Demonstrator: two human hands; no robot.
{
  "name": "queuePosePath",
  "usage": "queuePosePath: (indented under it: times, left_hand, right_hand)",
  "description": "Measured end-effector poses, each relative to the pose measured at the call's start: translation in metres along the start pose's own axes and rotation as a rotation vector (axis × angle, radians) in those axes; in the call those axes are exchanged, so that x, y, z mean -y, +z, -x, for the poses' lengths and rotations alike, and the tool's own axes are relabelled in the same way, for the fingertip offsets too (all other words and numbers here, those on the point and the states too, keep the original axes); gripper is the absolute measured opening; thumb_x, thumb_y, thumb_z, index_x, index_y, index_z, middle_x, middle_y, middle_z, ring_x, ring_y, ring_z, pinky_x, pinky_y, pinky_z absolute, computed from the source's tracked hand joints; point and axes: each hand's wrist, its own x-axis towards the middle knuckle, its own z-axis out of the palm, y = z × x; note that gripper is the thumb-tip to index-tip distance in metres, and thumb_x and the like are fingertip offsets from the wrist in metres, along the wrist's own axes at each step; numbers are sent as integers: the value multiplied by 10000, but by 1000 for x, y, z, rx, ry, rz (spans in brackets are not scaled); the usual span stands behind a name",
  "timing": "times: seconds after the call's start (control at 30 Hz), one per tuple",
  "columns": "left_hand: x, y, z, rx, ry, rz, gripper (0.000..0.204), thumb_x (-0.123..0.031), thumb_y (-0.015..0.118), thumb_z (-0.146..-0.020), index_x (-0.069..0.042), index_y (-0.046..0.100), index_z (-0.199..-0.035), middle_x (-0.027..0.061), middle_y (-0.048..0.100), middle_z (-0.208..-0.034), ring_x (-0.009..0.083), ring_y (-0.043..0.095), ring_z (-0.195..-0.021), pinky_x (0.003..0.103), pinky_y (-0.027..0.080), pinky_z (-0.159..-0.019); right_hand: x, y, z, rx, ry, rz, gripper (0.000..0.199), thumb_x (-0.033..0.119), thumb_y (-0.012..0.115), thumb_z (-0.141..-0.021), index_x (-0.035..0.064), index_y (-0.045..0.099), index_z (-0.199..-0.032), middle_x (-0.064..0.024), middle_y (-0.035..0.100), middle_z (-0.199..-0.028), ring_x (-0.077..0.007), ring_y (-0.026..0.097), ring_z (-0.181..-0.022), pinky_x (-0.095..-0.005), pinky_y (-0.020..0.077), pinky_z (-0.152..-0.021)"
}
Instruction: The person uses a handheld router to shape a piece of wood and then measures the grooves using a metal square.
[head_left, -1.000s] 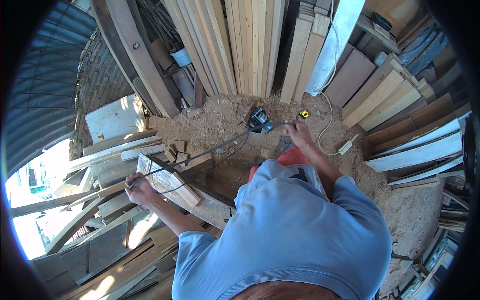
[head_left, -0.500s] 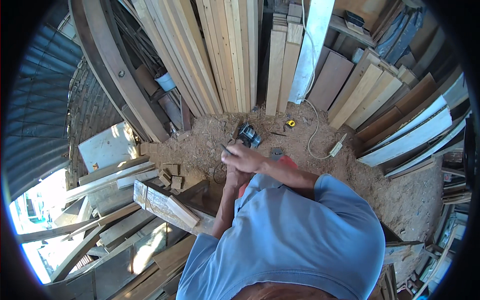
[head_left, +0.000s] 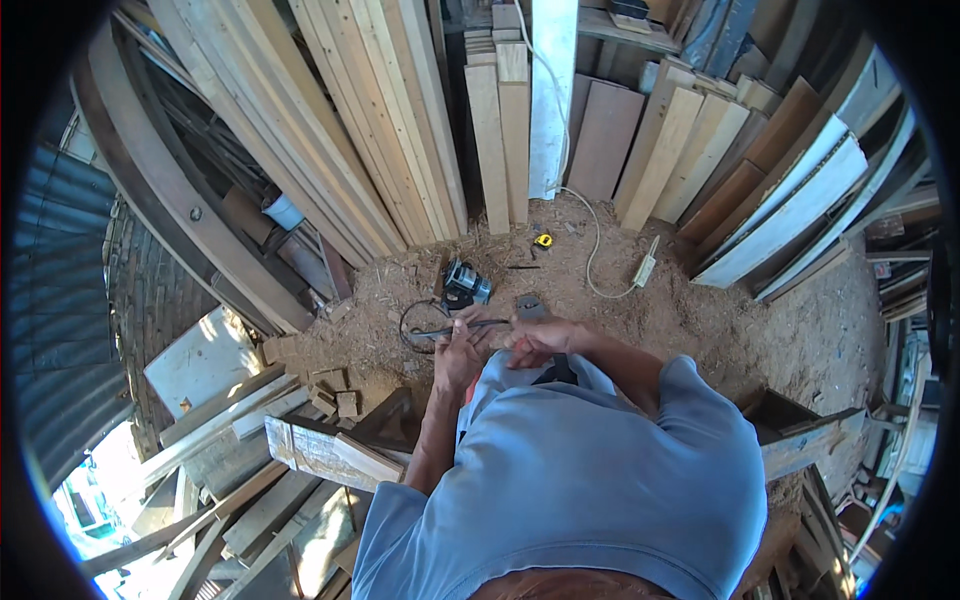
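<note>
Both my hands are close together in front of my lap. A black cord (head_left: 487, 323) stretches between them, and its grey, slim part sticks out to the left of my left hand. My left hand (head_left: 458, 358) has its fingers closed round it, partly spread. The fingers of my right hand (head_left: 545, 338) are curled at the cord's right end; what lies inside them is partly hidden. Something red (head_left: 521, 347) shows just under the right hand. Just beyond, a teal-and-silver power tool (head_left: 467, 283) rests on the sawdust-covered ground, a dark cord looping beside it.
A yellow tape measure (head_left: 543, 240), a dark thin stick (head_left: 523, 267) and a white power strip (head_left: 646, 268) with its cable lie on the ground. Tall boards (head_left: 370, 130) lean at the back. Wood offcuts (head_left: 335, 392) and loose planks (head_left: 270, 500) pile up at left.
My hands, clasped together before, have moved apart, and the cord now shows stretched between them. My right hand has drawn back to the right. The view has shifted, so the surroundings sit further left.
</note>
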Motion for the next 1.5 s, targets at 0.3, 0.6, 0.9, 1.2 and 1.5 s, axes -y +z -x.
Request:
queuePosePath:
  times: [0.3, 0.6, 0.9, 1.2, 1.5]
  left_hand:
    - [29, -50, 27, -41, -196, 308, 226, -286, 566, -998, -78, 617, -926, 102, 686, -867, 288, 656, -830, 426, 543, -774]
    - [-42, -221, 74, -472, 414, 598, 269, -302, 567, -949, -66, 586, -822, 81, 624, -787, 245, 586, -737, 405, 510, -724]
    - [-67, -296, 170, -594, 715, 670, 237, -293, 556, -977, -57, 528, -978, 45, 596, -833, 194, 572, -723, 339, 488, -632]
    - [65, -239, 145, -1086, 17, -222, 132, -166, 505, -972, -58, 525, -898, 113, 611, -733, 189, 522, -517, 305, 453, -454]
    - [243, -100, 169, -729, -853, -459, 376, -373, 515, -979, -51, 538, -1172, 204, 673, -893, 334, 664, -692, 456, 537, -588]
  right_hand:
    - [-40, -104, -46, -623, -510, -875, 190, 142, 479, -937, 164, 482, -748, 16, 429, -603, -150, 394, -505, -372, 387, -526]
    - [-68, -218, 29, -993, -750, -972, 210, 270, 505, -1005, 140, 518, -841, -3, 457, -676, -157, 400, -508, -340, 368, -496]
    - [-94, -264, 80, -1209, -510, -757, 135, 223, 489, -980, 159, 514, -864, 0, 459, -680, -120, 394, -513, -301, 332, -449]
    - [-128, -343, 128, -1026, -415, -850, 188, 221, 500, -959, 193, 474, -775, 27, 434, -640, -116, 340, -453, -283, 292, -403]
    - [-142, -445, 206, -1427, -299, -552, 310, 340, 665, -914, 176, 505, -706, 32, 380, -524, -117, 383, -383, -291, 343, -363]
